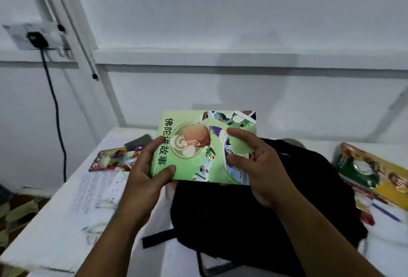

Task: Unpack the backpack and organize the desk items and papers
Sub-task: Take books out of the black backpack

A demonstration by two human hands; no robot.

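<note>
I have 1 green picture book [198, 146] held up over the backpack [254, 199], cover toward me, both hands on it: my left hand [143, 166] grips its left edge with the thumb curled onto the cover, and my right hand [254, 162] holds the right side, fingers [240, 133] pressed across the cover and wrapped around the edge. The 1 black backpack lies on the white desk [55, 232] directly under the book, and I cannot see into it, so I cannot tell how much remains inside. I judge the unpacking partly done. Left of the backpack lie 1 printed paper sheet [95, 192], 1 colourful card pack [114, 157] beyond it, and 1 dark flat item [138, 141] I cannot identify behind that. Right of the backpack sits a loose pile [375, 177] of at least 2 colourful books or packets, with more edges blurred beneath. Nothing looks sorted yet; placing this book and tidying both sides remain.
</note>
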